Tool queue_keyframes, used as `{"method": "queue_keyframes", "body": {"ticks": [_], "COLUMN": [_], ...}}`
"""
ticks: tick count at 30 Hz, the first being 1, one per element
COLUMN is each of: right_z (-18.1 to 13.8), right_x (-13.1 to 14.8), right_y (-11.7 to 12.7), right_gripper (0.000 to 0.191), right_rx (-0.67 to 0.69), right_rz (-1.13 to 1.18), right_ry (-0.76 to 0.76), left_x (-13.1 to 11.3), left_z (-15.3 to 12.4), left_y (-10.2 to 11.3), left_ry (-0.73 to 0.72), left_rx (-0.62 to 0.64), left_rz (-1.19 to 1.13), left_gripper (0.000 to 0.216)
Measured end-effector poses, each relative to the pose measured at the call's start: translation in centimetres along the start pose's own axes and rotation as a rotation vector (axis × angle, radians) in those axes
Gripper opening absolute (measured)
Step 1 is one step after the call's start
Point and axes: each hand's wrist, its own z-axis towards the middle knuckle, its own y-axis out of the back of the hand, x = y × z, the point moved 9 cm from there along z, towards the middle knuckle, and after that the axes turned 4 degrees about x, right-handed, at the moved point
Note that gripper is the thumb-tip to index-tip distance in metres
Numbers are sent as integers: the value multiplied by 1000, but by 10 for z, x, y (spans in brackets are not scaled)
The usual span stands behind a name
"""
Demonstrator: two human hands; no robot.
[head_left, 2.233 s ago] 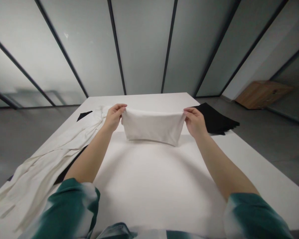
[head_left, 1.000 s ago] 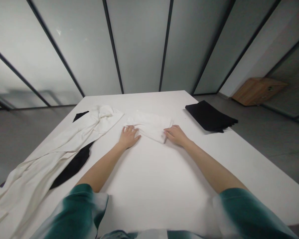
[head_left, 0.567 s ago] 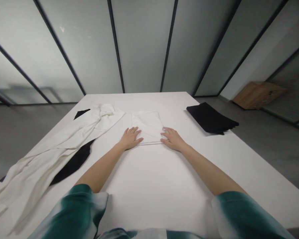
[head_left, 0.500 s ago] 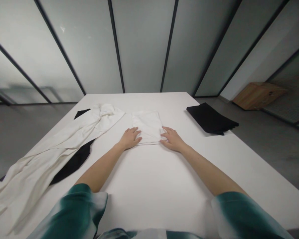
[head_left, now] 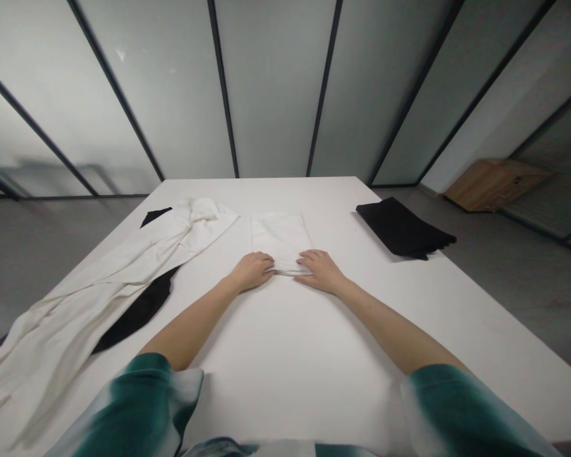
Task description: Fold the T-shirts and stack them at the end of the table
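A white garment [head_left: 282,233], folded into a flat rectangle, lies on the white table in front of me. At its near left corner, my left hand [head_left: 253,270] has its fingers and thumb closed around the edge. My right hand [head_left: 322,271] rests on the near right corner. Its fingers lie flat on the fabric, and its thumb is spread away from them beside the near edge. Several layers show along that edge between the hands.
On the left of the table [head_left: 285,355], long white garments [head_left: 124,273] lie loosely spread over a black one [head_left: 140,314]. A stack of folded black garments [head_left: 402,228] sits at the right edge. Frosted glass panels stand behind, with a wooden cabinet [head_left: 492,184] on the floor.
Both hands have moved inward along the near edge of the folded garment, closer together. My left fingers have drawn in on the edge. The other garments have not moved.
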Motion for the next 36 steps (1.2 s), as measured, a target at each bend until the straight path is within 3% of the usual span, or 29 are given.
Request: {"method": "queue_keyframes", "body": {"ticks": [4, 10, 13, 18, 22, 25, 30, 33, 36], "right_z": [1, -4, -5, -4, 8, 30, 65, 71, 69], "right_x": [-13, -25, -23, -33, -46, -58, -74, -80, -78], "right_y": [2, 8, 22, 48, 68, 65, 38, 20, 25], "right_gripper": [33, 34, 30, 16, 16, 20, 26, 33, 40], "right_rx": [12, -35, -89, -82, -158, -132, -33, 37, -62], "right_rz": [-31, 3, 65, 334, 569, 554, 339, 207, 86], "right_ry": [-62, -33, 2, -117, -230, -339, -442, -497, -511], "left_x": [13, 10, 15, 20, 38, 65, 101, 98, 72], "left_z": [-3, -8, -9, -12, -5, 13, 33, 32, 31], "left_y": [4, 14, 22, 51, 75, 69, 34, 29, 37], "left_ry": [140, 47, 114, 150, 200, 347, 598, 606, 460], "left_rx": [15, 79, 125, 109, -67, -139, -108, -205, -294], "left_rz": [39, 96, 97, -230, -475, -463, -301, -225, -107], "left_gripper": [26, 20, 17, 15, 20, 21, 22, 31, 44]}}
